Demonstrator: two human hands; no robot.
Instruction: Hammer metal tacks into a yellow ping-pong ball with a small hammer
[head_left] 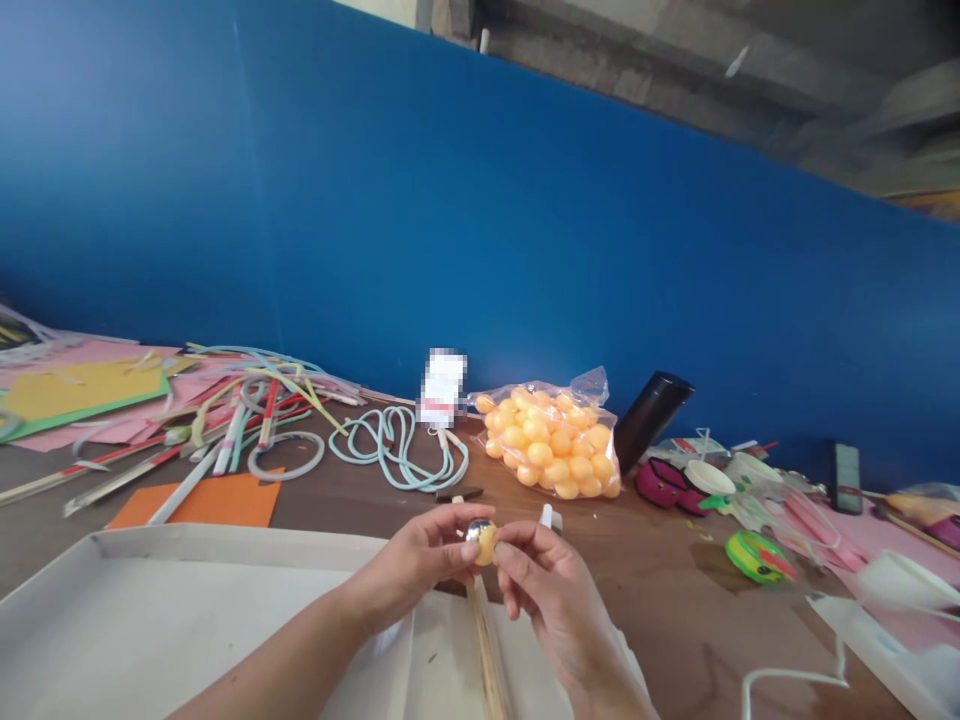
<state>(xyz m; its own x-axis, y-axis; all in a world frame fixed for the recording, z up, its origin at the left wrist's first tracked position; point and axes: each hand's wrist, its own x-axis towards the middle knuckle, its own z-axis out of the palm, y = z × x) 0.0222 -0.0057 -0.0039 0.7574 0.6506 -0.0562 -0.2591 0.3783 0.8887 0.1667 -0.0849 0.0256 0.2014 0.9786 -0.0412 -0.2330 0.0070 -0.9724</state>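
Observation:
Both my hands meet over the near edge of a brown table (645, 590). My left hand (420, 560) and my right hand (536, 575) pinch the same small orange ball (486, 541), which has a shiny silvery patch on its left side. A thin wooden stick (487, 650) runs from under the ball down toward me. Behind them lies a clear plastic bag of several orange balls (547, 445).
A white shallow tray (150, 610) sits at the near left. Orange card (202, 502), straws and coloured paper (90, 395) lie at the left, a light blue cord (405, 450) in the middle. A black cylinder (649, 420), cups and a green-yellow disc (757, 556) are at the right. A blue wall (480, 230) stands behind.

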